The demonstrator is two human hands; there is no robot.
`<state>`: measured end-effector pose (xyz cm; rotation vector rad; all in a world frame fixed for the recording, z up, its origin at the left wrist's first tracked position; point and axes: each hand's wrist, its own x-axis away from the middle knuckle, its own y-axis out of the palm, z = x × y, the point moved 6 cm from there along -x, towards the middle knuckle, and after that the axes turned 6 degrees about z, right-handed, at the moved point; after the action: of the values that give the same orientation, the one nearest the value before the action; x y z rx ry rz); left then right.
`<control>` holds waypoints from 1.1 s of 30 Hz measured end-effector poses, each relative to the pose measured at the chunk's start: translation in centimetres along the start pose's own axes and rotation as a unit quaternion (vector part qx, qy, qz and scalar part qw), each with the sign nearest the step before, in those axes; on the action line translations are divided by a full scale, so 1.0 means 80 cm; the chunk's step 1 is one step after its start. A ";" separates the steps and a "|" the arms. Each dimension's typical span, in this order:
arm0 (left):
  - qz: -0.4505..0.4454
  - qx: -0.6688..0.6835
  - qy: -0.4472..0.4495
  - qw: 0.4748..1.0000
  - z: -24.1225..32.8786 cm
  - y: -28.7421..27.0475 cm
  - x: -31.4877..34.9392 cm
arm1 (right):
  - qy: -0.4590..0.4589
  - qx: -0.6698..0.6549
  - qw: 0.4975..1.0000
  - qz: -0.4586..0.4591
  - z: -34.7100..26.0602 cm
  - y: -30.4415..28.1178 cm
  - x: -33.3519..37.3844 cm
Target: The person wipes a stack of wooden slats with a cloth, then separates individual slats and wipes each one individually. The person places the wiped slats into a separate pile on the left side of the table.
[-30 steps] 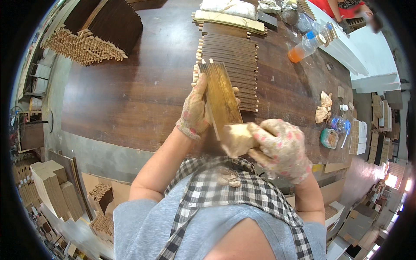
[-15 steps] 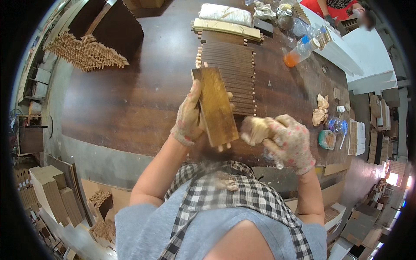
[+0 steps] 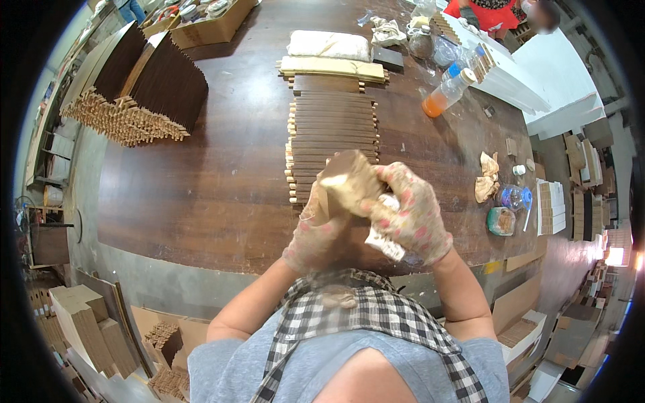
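My left hand point(image 3: 310, 235), in a pale dotted glove, is closed around a small wooden board point(image 3: 324, 201). The board is turned nearly edge-on, and much of it lies behind the cloth and fingers. My right hand point(image 3: 413, 215), gloved likewise, grips a bunched tan cloth point(image 3: 361, 191) against the board's upper part. Motion blurs this spot, so the exact contact is hard to make out. A white flap point(image 3: 385, 245) hangs below the right fingers. Just beyond both hands lies a row of dark wooden slats point(image 3: 334, 127) with light dowel pegs at their ends.
Dark peg-ended boards point(image 3: 164, 84) stand stacked at the far left of the brown table point(image 3: 181, 201). A white wrapped bundle point(image 3: 329, 44) lies behind the slats. An orange-liquid bottle point(image 3: 437, 102), crumpled cloth point(image 3: 487, 178) and green-lidded jar point(image 3: 501, 220) are on the right. Another person point(image 3: 497, 13) works at the far right.
The board has turned from face-up to nearly edge-on. My right hand has brought the cloth leftward onto it. The view has shifted slightly, showing more of the table's far left.
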<state>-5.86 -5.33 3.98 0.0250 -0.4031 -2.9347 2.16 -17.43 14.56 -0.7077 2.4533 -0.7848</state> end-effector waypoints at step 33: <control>-0.092 0.269 -0.202 0.937 -0.006 0.020 -0.008 | -0.172 0.103 0.929 0.312 0.108 0.017 -0.073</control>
<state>-4.95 -6.83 3.96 -0.4985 -1.3197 -2.8894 11.01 -16.34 9.00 0.0346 2.0459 -0.5853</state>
